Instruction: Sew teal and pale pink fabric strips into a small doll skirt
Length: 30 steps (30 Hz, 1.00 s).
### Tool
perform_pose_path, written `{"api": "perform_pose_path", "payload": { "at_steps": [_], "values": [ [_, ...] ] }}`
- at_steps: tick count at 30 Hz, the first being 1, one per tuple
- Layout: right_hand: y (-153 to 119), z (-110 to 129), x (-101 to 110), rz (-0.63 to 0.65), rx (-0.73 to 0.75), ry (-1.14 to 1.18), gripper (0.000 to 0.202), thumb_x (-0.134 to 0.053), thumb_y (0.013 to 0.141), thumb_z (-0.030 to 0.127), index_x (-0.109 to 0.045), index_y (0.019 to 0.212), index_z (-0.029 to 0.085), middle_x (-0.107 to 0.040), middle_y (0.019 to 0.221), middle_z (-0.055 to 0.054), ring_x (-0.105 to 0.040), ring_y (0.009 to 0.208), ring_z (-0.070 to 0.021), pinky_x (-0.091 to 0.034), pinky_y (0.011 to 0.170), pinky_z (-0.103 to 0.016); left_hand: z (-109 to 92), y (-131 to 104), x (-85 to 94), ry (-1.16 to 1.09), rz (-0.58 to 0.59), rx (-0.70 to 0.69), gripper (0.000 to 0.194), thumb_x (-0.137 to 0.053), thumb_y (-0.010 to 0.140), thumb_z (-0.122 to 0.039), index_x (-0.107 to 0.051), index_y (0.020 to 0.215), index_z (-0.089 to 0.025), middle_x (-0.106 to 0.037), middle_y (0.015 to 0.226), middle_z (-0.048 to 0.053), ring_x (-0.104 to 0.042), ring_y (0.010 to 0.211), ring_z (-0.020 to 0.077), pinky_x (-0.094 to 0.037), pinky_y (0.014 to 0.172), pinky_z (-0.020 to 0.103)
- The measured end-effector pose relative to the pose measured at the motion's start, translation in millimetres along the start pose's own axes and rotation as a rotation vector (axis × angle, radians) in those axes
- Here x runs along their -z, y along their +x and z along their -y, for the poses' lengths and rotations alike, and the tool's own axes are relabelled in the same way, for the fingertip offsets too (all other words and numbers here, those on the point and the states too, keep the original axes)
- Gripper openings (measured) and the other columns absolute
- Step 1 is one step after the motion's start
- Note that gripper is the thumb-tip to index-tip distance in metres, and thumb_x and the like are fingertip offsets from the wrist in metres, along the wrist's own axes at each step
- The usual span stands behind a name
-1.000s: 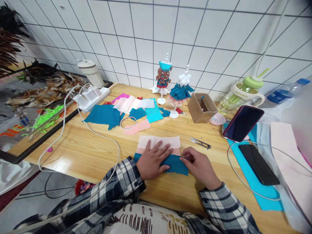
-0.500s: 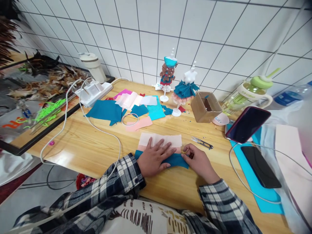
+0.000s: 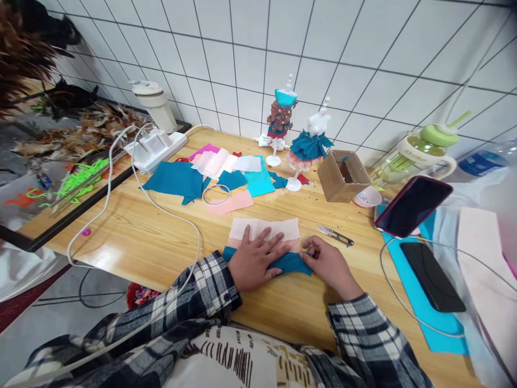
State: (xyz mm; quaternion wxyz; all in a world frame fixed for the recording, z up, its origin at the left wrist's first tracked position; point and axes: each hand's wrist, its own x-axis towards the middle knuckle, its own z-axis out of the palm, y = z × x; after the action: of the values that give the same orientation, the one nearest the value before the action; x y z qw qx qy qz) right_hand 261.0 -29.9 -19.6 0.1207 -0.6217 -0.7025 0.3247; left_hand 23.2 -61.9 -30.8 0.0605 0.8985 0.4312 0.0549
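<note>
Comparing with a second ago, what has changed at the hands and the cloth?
The visible teal cloth strip has narrowed under the hands. The left hand stays flat on it; the right hand still pinches its right end. The pink cloth and snips have not moved.

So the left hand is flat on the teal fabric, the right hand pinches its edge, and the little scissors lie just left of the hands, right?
Not quite: the head view shows the small scissors lying to the right, beyond the right hand. The rest holds: the left hand lies flat on the teal fabric and the right hand pinches its edge.
</note>
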Motion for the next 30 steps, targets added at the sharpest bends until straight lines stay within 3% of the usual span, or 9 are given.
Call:
{"api": "perform_pose_path", "payload": {
  "at_steps": [6, 13, 19, 24, 30],
  "values": [
    [4, 4, 3, 0.019, -0.028, -0.041, 0.015, -0.06, 0.076, 0.037, -0.058, 0.087, 0.026, -0.061, 0.063, 0.005, -0.056, 0.058, -0.0146, -0.034, 0.055, -0.026, -1, 0, 1.5, -0.002, -0.004, 0.018, 0.057, -0.034, 0.094, -0.056, -0.022, 0.148, -0.041, -0.025, 0.157, 0.004, -0.023, 0.141, 0.0394, -0.008, 0.103, 0.076],
    [0, -3, -2, -0.04, 0.026, 0.102, 0.016, -0.059, 0.079, 0.04, -0.057, 0.086, 0.025, -0.06, 0.064, 0.005, -0.055, 0.058, -0.0146, -0.037, 0.055, -0.025, -1, 0, 2.5, -0.018, 0.008, 0.02, 0.056, -0.033, 0.093, -0.059, -0.026, 0.146, -0.043, -0.026, 0.157, 0.002, -0.022, 0.141, 0.0395, -0.007, 0.103, 0.076],
    [8, 2, 1, -0.002, -0.037, -0.015, 0.015, -0.06, 0.076, 0.037, -0.058, 0.085, 0.025, -0.062, 0.063, 0.005, -0.057, 0.058, -0.0156, -0.035, 0.054, -0.026, -2, 0, 3.1, -0.019, 0.01, 0.021, 0.056, -0.035, 0.094, -0.056, -0.024, 0.147, -0.044, -0.024, 0.158, 0.003, -0.021, 0.141, 0.0394, -0.007, 0.104, 0.075],
    [11, 6, 2, 0.006, -0.08, -0.059, 0.015, -0.061, 0.075, 0.037, -0.059, 0.083, 0.025, -0.062, 0.065, 0.005, -0.057, 0.059, -0.015, -0.034, 0.054, -0.026, -1, 1, 2.3, -0.039, 0.038, 0.016, 0.05, -0.035, 0.093, -0.058, -0.033, 0.142, -0.048, -0.022, 0.158, 0.004, -0.021, 0.141, 0.0418, -0.011, 0.101, 0.077],
    [12, 8, 1, -0.031, -0.085, -0.121, 0.015, -0.061, 0.074, 0.038, -0.058, 0.079, 0.025, -0.062, 0.065, 0.004, -0.056, 0.061, -0.0152, -0.032, 0.055, -0.026, -2, 2, 4.3, -0.051, 0.05, 0.027, 0.049, -0.035, 0.093, -0.059, -0.035, 0.141, -0.048, -0.022, 0.158, 0.004, -0.02, 0.142, 0.0418, -0.009, 0.1, 0.078]
  ]
}}
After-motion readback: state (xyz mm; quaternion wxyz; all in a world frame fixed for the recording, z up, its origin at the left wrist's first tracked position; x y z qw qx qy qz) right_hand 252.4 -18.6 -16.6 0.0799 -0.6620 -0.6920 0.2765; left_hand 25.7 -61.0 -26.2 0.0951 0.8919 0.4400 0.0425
